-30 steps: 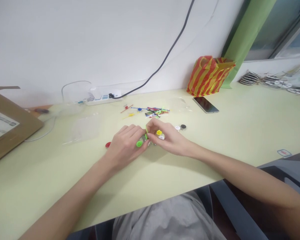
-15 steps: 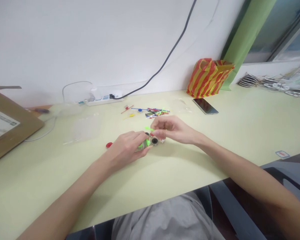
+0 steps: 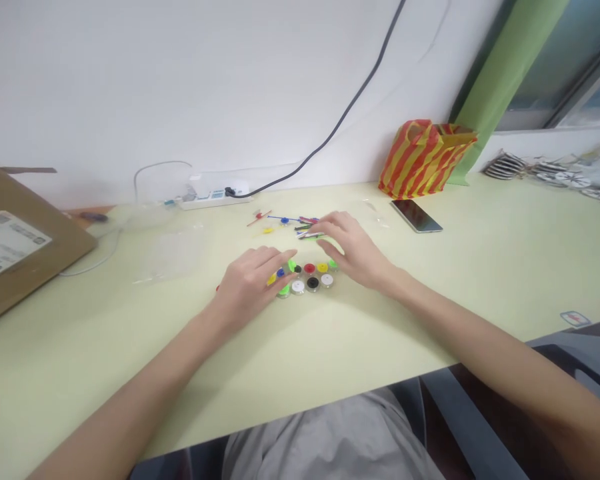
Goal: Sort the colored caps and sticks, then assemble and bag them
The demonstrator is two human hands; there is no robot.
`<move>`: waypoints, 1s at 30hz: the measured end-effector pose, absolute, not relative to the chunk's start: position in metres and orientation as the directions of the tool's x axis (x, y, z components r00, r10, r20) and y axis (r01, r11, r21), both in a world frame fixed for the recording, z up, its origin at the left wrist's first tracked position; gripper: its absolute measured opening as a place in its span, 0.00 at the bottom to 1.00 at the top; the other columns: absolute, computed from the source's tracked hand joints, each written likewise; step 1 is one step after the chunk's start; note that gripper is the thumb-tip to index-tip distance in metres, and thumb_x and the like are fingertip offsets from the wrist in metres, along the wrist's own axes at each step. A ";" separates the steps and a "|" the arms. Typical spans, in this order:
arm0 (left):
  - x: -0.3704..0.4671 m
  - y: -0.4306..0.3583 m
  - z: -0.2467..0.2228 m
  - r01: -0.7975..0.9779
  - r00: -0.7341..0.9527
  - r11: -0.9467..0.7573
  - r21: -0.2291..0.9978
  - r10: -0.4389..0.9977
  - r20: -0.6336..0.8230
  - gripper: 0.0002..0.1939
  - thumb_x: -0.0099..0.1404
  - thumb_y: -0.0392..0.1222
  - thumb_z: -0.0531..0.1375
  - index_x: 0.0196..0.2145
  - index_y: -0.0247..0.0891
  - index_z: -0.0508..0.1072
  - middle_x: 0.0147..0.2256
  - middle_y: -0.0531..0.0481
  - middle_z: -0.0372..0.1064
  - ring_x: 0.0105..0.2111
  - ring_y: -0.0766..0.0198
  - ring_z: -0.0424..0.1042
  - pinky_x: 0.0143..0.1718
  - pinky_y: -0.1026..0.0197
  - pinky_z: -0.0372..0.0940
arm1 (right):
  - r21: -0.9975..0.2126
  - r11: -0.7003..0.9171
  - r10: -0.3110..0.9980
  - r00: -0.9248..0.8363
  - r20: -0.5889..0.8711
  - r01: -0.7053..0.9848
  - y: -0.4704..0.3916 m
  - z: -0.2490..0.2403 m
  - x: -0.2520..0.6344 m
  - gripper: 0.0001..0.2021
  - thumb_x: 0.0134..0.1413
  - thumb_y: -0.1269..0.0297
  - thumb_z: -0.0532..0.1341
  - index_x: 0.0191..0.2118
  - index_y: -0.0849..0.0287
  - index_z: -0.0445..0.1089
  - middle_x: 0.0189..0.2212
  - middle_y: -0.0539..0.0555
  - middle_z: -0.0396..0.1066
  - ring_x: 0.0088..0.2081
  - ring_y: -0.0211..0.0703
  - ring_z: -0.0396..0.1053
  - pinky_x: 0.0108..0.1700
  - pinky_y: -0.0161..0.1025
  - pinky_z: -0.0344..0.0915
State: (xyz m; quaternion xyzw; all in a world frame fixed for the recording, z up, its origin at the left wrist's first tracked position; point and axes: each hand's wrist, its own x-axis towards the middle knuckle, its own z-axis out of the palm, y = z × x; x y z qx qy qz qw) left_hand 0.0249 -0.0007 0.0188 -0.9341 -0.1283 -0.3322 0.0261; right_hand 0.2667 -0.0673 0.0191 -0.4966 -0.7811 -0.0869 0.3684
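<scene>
My left hand (image 3: 253,280) rests low over the table, with a small bright green plastic piece (image 3: 291,265) between its thumb and forefinger. Beneath and beside it are several small clear round pieces with coloured tops, among them a red one (image 3: 309,269), a black one (image 3: 313,284) and a white one (image 3: 327,281). Some of them are partly hidden by the fingers. My right hand (image 3: 357,252) is open, thumb and fingers apart, over the near right side of a pile of thin coloured plastic sticks (image 3: 305,229). Its fingers hide part of that pile, and no object shows in them.
Beyond the hands lie a blue stick with a disc (image 3: 285,221), a yellow piece (image 3: 267,231) and a red piece (image 3: 259,215). A phone (image 3: 417,216) and a striped bag (image 3: 425,160) stand right, a power strip (image 3: 213,200) and cardboard box (image 3: 30,240) left.
My right hand has moved away from the left, opened, and reached toward the stick pile; the green stick it held is gone from it. More of the round pieces show now.
</scene>
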 end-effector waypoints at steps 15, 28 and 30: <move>0.027 -0.008 0.024 0.211 0.703 -0.977 -0.030 0.130 0.700 0.15 0.72 0.49 0.60 0.51 0.38 0.74 0.31 0.48 0.72 0.29 0.61 0.70 0.32 0.59 0.64 | -0.511 0.658 0.722 -0.273 0.635 0.553 -0.087 0.028 0.240 0.06 0.70 0.62 0.58 0.40 0.56 0.70 0.33 0.54 0.74 0.35 0.43 0.70 0.41 0.41 0.66; 0.026 -0.006 0.022 0.273 0.710 -0.962 0.003 0.203 0.674 0.25 0.72 0.52 0.60 0.62 0.38 0.65 0.35 0.47 0.74 0.36 0.57 0.72 0.41 0.55 0.64 | -0.542 0.543 0.833 -0.330 0.444 0.642 -0.091 0.050 0.262 0.05 0.65 0.68 0.59 0.37 0.58 0.72 0.35 0.54 0.75 0.35 0.42 0.71 0.40 0.38 0.64; 0.026 -0.006 0.023 0.317 0.693 -0.947 0.044 0.263 0.671 0.25 0.73 0.49 0.59 0.64 0.39 0.63 0.37 0.47 0.73 0.38 0.56 0.72 0.43 0.54 0.64 | -0.568 0.423 0.904 -0.373 0.210 0.706 -0.095 0.061 0.279 0.05 0.62 0.69 0.60 0.35 0.59 0.74 0.32 0.53 0.76 0.33 0.41 0.70 0.36 0.37 0.62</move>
